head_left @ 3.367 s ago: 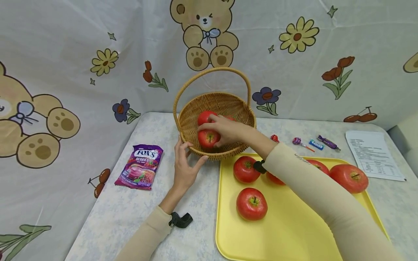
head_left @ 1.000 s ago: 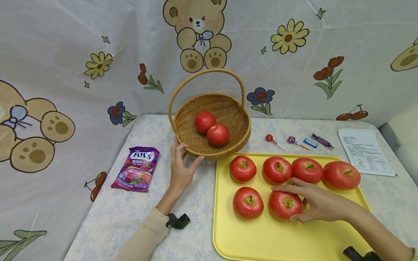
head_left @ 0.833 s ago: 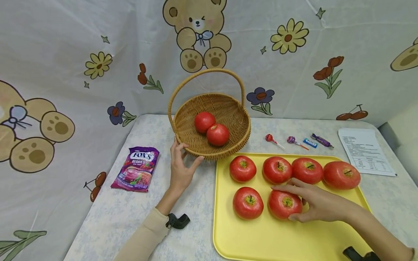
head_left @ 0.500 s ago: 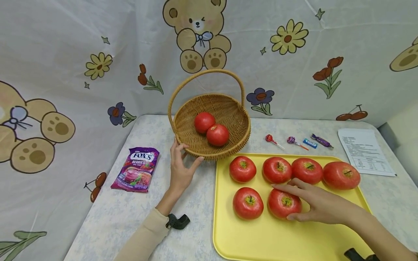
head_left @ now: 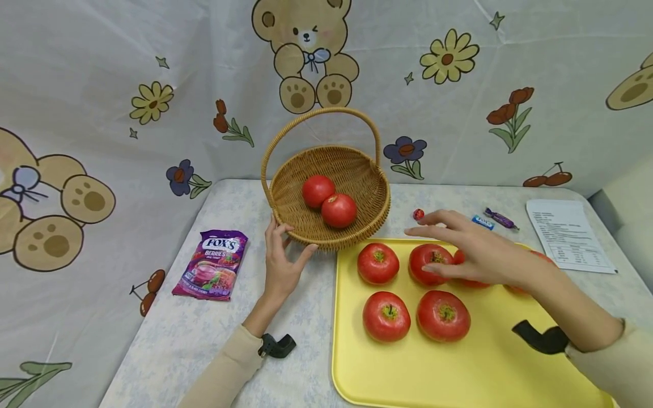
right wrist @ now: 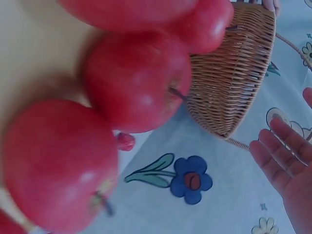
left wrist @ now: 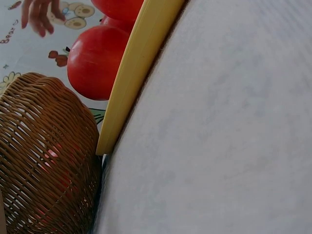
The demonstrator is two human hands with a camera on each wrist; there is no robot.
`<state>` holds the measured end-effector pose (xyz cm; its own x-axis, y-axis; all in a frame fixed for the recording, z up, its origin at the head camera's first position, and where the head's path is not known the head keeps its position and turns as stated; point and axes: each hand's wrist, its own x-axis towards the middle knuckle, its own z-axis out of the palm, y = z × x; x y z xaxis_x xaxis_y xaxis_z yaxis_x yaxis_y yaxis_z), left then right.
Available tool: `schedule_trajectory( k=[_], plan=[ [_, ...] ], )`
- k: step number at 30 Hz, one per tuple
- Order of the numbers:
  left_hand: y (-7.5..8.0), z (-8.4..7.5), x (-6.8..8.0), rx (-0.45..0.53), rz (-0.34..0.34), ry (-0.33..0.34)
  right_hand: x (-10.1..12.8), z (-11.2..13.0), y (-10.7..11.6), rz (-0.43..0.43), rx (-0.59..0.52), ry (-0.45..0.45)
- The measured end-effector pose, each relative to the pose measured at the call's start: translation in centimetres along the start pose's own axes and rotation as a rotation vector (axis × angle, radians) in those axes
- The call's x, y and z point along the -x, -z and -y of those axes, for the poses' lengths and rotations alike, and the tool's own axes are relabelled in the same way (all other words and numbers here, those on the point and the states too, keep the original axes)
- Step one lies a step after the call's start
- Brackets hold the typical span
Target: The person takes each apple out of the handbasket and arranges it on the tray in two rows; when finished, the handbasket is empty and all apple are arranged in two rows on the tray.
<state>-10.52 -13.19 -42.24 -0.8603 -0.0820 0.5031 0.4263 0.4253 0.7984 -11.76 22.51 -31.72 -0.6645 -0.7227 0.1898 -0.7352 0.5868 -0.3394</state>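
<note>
A tilted wicker basket opens toward me, with two red apples inside. My left hand holds its lower left side, fingertips at the rim and thumb spread underneath. To the right lies a yellow tray with several more red apples. Above its back row is my right hand, fingers extended and spread, holding nothing. It partly covers the back apples in the head view. Nearest me in the tray, one apple lies uncovered. In the right wrist view, large apples fill the left side.
A purple candy bag lies left of the basket. Behind the tray are a red lollipop, a blue-wrapped candy, a purple-wrapped candy and a printed sheet. A bear-patterned cloth hangs at the back.
The right hand has carried an apple from the basket to the tray, shifted it slightly left, let go and risen toward the back. The basket has two apples instead of three. The left hand stays.
</note>
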Motion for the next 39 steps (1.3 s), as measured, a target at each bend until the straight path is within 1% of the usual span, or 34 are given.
schedule_trajectory(
  k=[3,7,9,11,13,17,21,24,31,34,39],
  plan=[
    [0.1,0.0,-0.1,0.002,-0.003,0.009,-3.2,-0.4,0.2,0.03,-0.028,0.019],
    [0.2,0.1,-0.3,0.0,-0.009,0.008,-7.9,-0.8,-0.2,0.032,-0.044,0.096],
    [0.2,0.1,-0.4,-0.001,-0.011,0.007,-10.2,-1.1,-0.6,0.026,-0.052,0.147],
    [0.2,0.2,-0.4,-0.004,-0.013,0.006,-12.4,-1.3,-1.2,0.027,-0.052,0.172],
    [0.2,0.2,-0.5,-0.005,-0.011,0.009,-14.3,-1.7,-2.0,0.047,-0.059,0.178],
    [0.2,0.2,-0.5,-0.004,-0.003,0.012,-17.2,-2.4,-3.5,0.138,-0.076,0.118],
    [0.2,0.1,-0.4,0.0,0.006,0.021,-19.0,-2.7,-4.6,0.231,-0.092,0.051],
    [0.2,0.1,-0.3,0.004,0.015,0.031,-20.0,-3.1,-5.4,0.275,-0.091,0.022],
    [0.2,0.1,0.1,-0.001,0.024,0.046,-21.2,-3.4,-7.5,0.393,-0.096,-0.038],
    [0.2,0.2,0.1,-0.003,0.025,0.036,-21.5,-3.5,-8.1,0.415,-0.087,-0.067],
    [0.2,0.5,0.0,-0.014,0.021,0.023,-21.7,-3.6,-8.6,0.41,-0.086,-0.066]
  ],
)
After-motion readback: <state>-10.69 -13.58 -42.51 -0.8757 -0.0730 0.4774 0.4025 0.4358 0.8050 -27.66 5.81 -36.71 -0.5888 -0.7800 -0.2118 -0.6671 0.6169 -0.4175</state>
